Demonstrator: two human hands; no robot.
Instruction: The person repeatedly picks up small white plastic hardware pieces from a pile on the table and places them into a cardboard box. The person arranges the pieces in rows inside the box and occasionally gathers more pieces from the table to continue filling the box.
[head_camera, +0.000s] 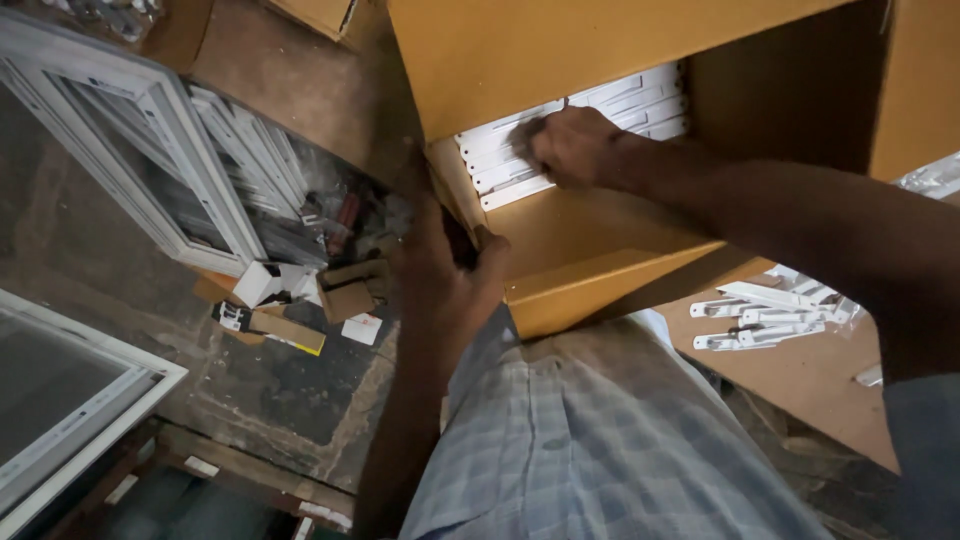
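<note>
Nearest the camera, the person's checked shirt (600, 440) fills the lower frame. Just beyond it the left hand (445, 260) clamps the near left corner of an open cardboard box (600, 275); its grip is closed on the box wall, thumb over the rim, fingers outside. The box rests tilted against the person's body, opening toward the camera.

Farther in, the right hand (570, 145) reaches inside the box and lies on a stack of white flat metal pieces (640, 105), which are packed on edge in a row against the far wall. The fingers curl over the left end of the row; whether they pinch a piece or only press on it cannot be told.

Judged from this, the step goes best with the left hand steadying the box firmly and the right separating a few pieces cleanly, as the row is tightly packed.

To the right, loose white pieces (765, 315) lie on a brown counter (810, 385). To the far left, white window frames (150, 150) lean above the floor.
</note>
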